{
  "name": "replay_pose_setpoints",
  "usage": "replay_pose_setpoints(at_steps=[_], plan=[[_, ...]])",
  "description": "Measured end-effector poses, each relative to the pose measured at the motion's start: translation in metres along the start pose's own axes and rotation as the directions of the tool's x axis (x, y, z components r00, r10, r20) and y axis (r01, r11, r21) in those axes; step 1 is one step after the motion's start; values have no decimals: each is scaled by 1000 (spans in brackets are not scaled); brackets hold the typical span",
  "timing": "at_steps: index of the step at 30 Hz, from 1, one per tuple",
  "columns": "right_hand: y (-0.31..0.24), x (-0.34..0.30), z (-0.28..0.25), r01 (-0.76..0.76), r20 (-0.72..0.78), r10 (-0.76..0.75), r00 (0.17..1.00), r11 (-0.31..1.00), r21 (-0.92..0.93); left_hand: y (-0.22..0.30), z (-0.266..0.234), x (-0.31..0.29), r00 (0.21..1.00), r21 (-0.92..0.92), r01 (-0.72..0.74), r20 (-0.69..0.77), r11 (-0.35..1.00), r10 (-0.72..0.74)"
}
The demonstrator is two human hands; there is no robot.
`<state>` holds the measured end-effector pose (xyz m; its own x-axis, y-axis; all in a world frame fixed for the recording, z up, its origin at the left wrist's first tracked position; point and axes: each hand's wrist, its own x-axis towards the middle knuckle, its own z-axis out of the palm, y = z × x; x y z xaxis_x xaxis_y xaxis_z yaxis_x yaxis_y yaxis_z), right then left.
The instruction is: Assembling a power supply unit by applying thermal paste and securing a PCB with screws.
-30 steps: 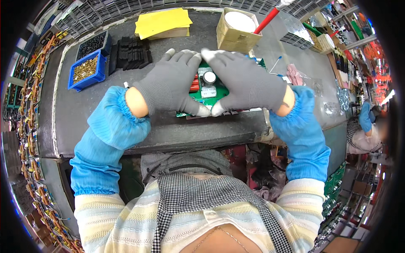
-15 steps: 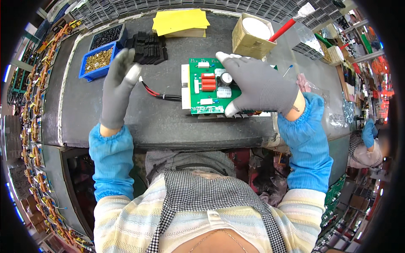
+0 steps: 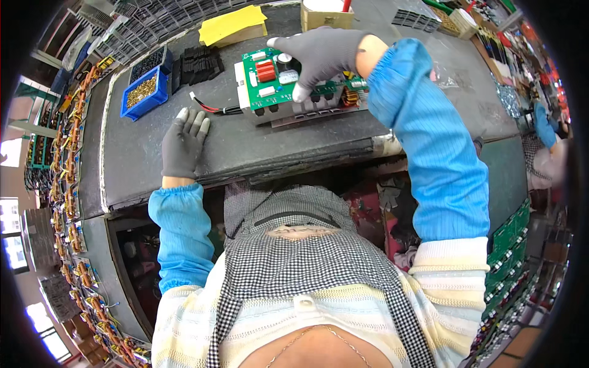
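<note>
Green PCB [image 3: 269, 81]: mid-bench, on a grey base [image 3: 291, 109]; L end uncovered, R part under glove.
R hand [image 3: 325, 56]: grey glove, in from R; fingers toward PCB's far side, thumb at near side. I can't tell if it's clamping or just resting.
L hand [image 3: 183, 146]: grey glove, fingers loosely extended, nothing gripped that I can see; close to bench's near edge, L of PCB.
Cable [image 3: 213, 110]: red/black, sticks out L from PCB's L end, white plug just beyond L fingertips.
Near edge: runs along bench [image 3: 245, 144]; I've a strip of dark top btwn it and the base.
L room: gap btwn L hand and base; blue bin [image 3: 146, 93] w/ brass-coloured bits bounds it far-L.
Far side: tighter, black pieces [image 3: 199, 66] far-L, yellow sheets [image 3: 233, 26] beyond PCB, carton [image 3: 325, 22] beyond R hand.
R side: copper coil [image 3: 350, 98] just by R wrist.
</note>
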<state>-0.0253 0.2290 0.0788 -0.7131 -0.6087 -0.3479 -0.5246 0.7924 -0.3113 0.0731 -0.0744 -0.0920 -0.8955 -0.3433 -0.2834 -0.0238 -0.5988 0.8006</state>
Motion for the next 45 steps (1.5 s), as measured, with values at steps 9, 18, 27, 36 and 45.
replay_pose_setpoints(at_steps=[9, 18, 27, 36, 45], plan=[[19, 15, 14, 75, -40, -80, 996, 989, -130, -24, 33, -35, 987, 352, -149, -11, 924, 163], [19, 18, 16, 80, -47, -84, 995, 992, -93, -68, 43, -70, 881, 744, -452, 287, 492, 376], [15, 14, 17, 64, -76, -70, 995, 995, -78, 21, 113, -38, 524, 565, -819, 807, -99, 271], [29, 15, 23, 89, -149, -108, 983, 988, -129, 35, 182, -1, 661, 599, -748, 712, -284, -238], [37, 6, 46, 164, -210, -249, 945, 920, -355, 32, 219, -5, 759, 594, -651, 512, -473, -402]])
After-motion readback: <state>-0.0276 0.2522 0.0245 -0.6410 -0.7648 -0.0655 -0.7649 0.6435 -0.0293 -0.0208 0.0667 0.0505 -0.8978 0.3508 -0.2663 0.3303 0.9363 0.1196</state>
